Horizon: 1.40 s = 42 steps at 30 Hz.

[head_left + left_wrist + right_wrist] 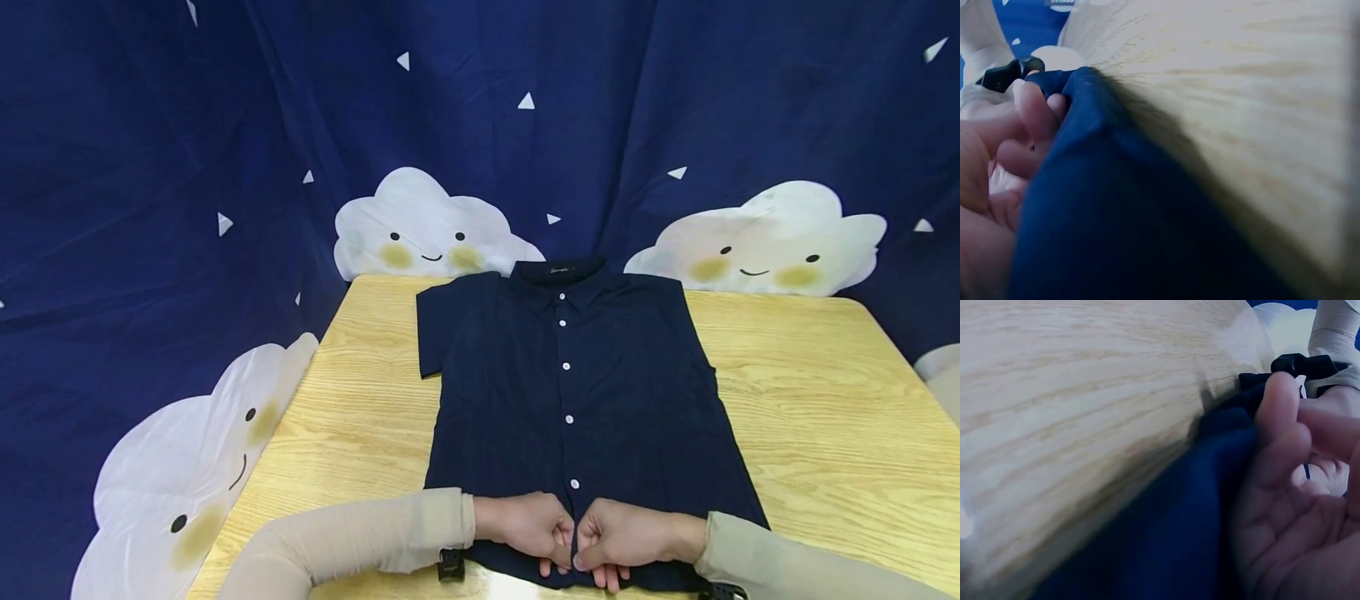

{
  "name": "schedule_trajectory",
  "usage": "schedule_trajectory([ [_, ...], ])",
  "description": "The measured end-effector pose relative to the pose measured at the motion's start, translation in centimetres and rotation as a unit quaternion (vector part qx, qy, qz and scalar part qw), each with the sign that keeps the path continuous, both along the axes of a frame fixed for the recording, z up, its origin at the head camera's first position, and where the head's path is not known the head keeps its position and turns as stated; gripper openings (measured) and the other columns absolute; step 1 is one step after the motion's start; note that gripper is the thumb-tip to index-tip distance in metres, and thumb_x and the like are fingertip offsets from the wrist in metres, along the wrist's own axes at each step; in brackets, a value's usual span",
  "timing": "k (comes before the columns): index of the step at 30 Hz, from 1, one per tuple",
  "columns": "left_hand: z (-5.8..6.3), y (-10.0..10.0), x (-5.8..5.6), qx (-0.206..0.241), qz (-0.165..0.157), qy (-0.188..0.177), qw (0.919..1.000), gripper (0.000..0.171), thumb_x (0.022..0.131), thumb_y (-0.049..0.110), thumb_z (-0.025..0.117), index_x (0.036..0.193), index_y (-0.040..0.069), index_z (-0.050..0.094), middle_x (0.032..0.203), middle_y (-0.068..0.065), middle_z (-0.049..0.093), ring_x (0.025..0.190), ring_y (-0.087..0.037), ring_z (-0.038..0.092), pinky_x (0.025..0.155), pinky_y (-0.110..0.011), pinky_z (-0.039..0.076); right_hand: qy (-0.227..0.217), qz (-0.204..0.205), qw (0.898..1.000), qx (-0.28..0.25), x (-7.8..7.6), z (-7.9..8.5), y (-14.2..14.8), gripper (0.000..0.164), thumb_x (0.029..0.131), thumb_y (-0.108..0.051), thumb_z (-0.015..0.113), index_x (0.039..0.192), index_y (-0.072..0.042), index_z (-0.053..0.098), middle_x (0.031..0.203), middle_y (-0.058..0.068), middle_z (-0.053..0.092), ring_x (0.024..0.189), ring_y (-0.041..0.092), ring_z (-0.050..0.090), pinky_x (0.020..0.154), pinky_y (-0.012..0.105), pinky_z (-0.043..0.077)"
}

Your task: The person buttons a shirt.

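Observation:
A navy short-sleeved shirt (pixel 510 400) lies front up, its collar (pixel 562 271) at the far side and white buttons down the middle. One sleeve spreads out to the left; no sleeve shows on the right. My left hand (pixel 528 525) and right hand (pixel 633 535) meet knuckle to knuckle at the lower front, below the lowest visible button. Each pinches the fabric by the front opening near the hem, thumb and fingers curled. In the left wrist view, the navy cloth (pixel 1104 206) rises beside the fingers; the right wrist view shows cloth (pixel 1172 512) along the right fingers.
The shirt is on a light wood-grain table (pixel 810 400) whose surface shows on both sides. Behind it and to the left hangs a dark blue curtain (pixel 465 108) with smiling white clouds. A black wrist strap (pixel 451 565) shows under the left cuff.

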State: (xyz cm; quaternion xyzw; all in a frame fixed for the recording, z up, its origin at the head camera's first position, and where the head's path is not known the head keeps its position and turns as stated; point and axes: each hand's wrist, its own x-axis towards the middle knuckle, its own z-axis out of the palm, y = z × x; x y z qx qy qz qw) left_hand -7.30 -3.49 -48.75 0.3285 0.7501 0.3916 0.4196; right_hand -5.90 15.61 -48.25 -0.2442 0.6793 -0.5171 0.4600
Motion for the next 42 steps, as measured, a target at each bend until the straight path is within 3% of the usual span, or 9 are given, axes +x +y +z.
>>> schedule_trajectory([
  [3, 0.0, -0.2, -0.3, 0.004, 0.007, -0.071, 0.9974, 0.015, 0.081, -0.004, 0.065, 0.069, 0.004, 0.062, 0.054, 0.003, 0.061, 0.044, -0.002, 0.051, 0.045, -0.014, 0.037, 0.027, -0.012, 0.999, 0.019, 0.1, 0.1, -0.2, 0.022, 0.085, -0.009, 0.065, 0.069, 0.006, 0.065, 0.053, 0.006, 0.063, 0.043, 0.018, 0.061, 0.038, 0.014, 0.037],
  [5, 0.1, -0.2, -0.4, 0.002, 0.01, -0.09, 0.9959, 0.018, 0.082, -0.001, 0.068, 0.067, 0.006, 0.06, 0.052, 0.004, 0.059, 0.045, -0.003, 0.051, 0.044, -0.015, 0.033, 0.04, -0.023, 0.998, 0.036, 0.2, 0.1, -0.3, 0.019, 0.083, -0.008, 0.065, 0.066, 0.001, 0.067, 0.053, 0.008, 0.063, 0.042, 0.019, 0.06, 0.036, 0.014, 0.037],
  [10, 0.0, -0.1, -0.2, 0.001, 0.025, -0.059, 0.998, 0.021, 0.078, 0.003, 0.075, 0.064, 0.007, 0.06, 0.049, 0.003, 0.059, 0.044, -0.004, 0.054, 0.051, -0.014, 0.041, 0.029, -0.042, 0.997, 0.053, 0.3, 0.0, -0.4, 0.019, 0.082, -0.011, 0.067, 0.065, -0.002, 0.066, 0.051, 0.001, 0.062, 0.041, 0.001, 0.054, 0.036, 0.013, 0.036],
  [15, 0.1, 0.1, 0.1, -0.007, 0.035, -0.017, 0.9992, 0.022, 0.075, 0.003, 0.078, 0.062, 0.008, 0.06, 0.048, 0.003, 0.058, 0.042, -0.004, 0.054, 0.055, -0.014, 0.045, -0.011, -0.022, 1.0, 0.008, 0.1, 0.0, 0.1, 0.025, 0.085, -0.011, 0.066, 0.072, 0.01, 0.064, 0.055, -0.004, 0.061, 0.045, 0.001, 0.055, 0.04, 0.013, 0.037],
  [18, 0.1, 0.0, 0.1, -0.007, 0.034, -0.024, 0.9991, 0.021, 0.076, 0.002, 0.075, 0.062, 0.007, 0.06, 0.048, 0.003, 0.058, 0.04, -0.005, 0.053, 0.057, -0.014, 0.046, -0.02, -0.013, 1.0, -0.009, 0.0, 0.0, 0.3, 0.028, 0.086, -0.011, 0.065, 0.076, 0.015, 0.062, 0.057, -0.005, 0.061, 0.047, 0.001, 0.056, 0.041, 0.013, 0.037],
  [25, 0.2, 0.0, 0.1, -0.008, 0.035, -0.063, 0.9974, 0.016, 0.081, 0.0, 0.067, 0.065, 0.002, 0.065, 0.052, 0.001, 0.06, 0.04, -0.004, 0.052, 0.06, -0.016, 0.049, 0.071, -0.035, 0.997, 0.02, 0.2, 0.1, 0.0, 0.013, 0.08, -0.008, 0.071, 0.069, -0.002, 0.067, 0.055, -0.003, 0.063, 0.044, 0.0, 0.054, 0.039, 0.012, 0.035],
  [32, 0.1, 0.1, 0.5, -0.015, 0.06, -0.062, 0.9962, 0.019, 0.079, -0.001, 0.067, 0.061, 0.005, 0.065, 0.051, 0.002, 0.06, 0.038, -0.005, 0.051, 0.057, -0.016, 0.049, 0.067, -0.008, 0.997, -0.02, 0.2, 0.1, 0.2, 0.015, 0.082, -0.006, 0.068, 0.072, 0.004, 0.064, 0.058, 0.018, 0.062, 0.047, -0.001, 0.053, 0.04, 0.013, 0.033],
  [36, 0.2, 0.1, 0.5, -0.026, 0.069, -0.043, 0.9963, 0.022, 0.078, 0.001, 0.07, 0.058, 0.006, 0.063, 0.05, 0.002, 0.06, 0.036, -0.006, 0.051, 0.057, -0.015, 0.048, 0.081, 0.013, 0.996, -0.042, -0.1, -0.2, 0.4, 0.016, 0.084, -0.007, 0.067, 0.073, 0.004, 0.062, 0.059, 0.023, 0.059, 0.046, -0.003, 0.049, 0.039, 0.013, 0.032],
  [42, 0.4, 0.1, 0.5, -0.051, 0.069, -0.001, 0.9963, 0.025, 0.077, 0.009, 0.075, 0.055, 0.009, 0.063, 0.049, 0.004, 0.06, 0.035, -0.006, 0.053, 0.046, -0.015, 0.043, 0.108, 0.025, 0.993, -0.035, -0.2, -0.4, 0.5, 0.015, 0.085, -0.009, 0.067, 0.073, 0.0, 0.063, 0.057, 0.014, 0.061, 0.044, -0.006, 0.047, 0.037, 0.012, 0.033],
])
